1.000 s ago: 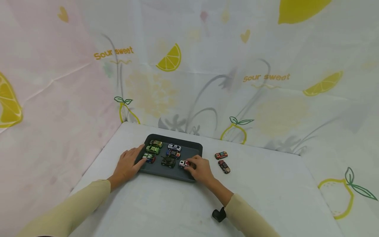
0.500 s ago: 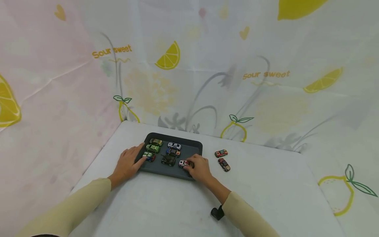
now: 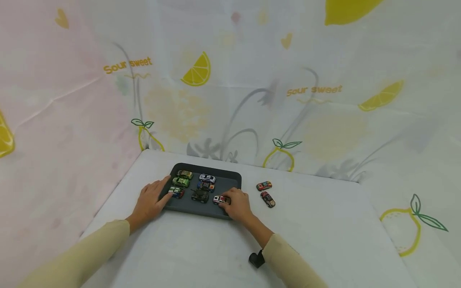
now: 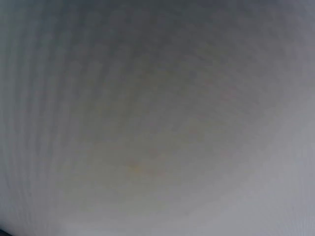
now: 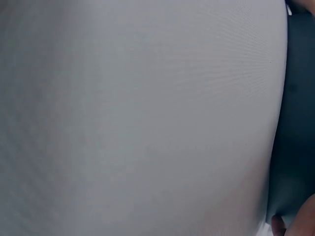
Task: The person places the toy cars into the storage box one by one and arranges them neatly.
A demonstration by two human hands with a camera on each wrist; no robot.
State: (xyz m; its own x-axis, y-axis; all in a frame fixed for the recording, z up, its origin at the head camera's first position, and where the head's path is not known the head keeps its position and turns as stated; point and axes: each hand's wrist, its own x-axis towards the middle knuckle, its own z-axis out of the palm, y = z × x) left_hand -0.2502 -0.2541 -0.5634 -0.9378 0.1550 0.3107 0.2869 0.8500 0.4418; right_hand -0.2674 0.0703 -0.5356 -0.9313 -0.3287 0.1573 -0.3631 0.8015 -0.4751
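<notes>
In the head view, a dark grey tray [image 3: 224,182] holds several small toy cars. My right hand [image 3: 238,205] pinches a white and red toy car [image 3: 218,199] at the tray's front right; its fingers cover the car's right end. My left hand [image 3: 148,201] lies along the tray's left rim with fingers extended, the thumb at a green, white and blue toy car [image 3: 177,192]. Beside the pinched car stands a dark toy tank [image 3: 199,195]. The right wrist view catches only the tray's edge [image 5: 294,113] and a bit of a hand [image 5: 302,221].
A red toy car [image 3: 264,185] and a black and red toy car [image 3: 268,199] lie on the white table to the tray's right. Near the right sleeve is a black object [image 3: 257,259]. Printed cloth walls [image 3: 230,112] stand behind and left. The left wrist view shows only a blurred pale surface.
The head view has shifted slightly, moving the whole scene a little left. Both hands keep nearly the same places on the tray, the right one still pinching the white and red toy car.
</notes>
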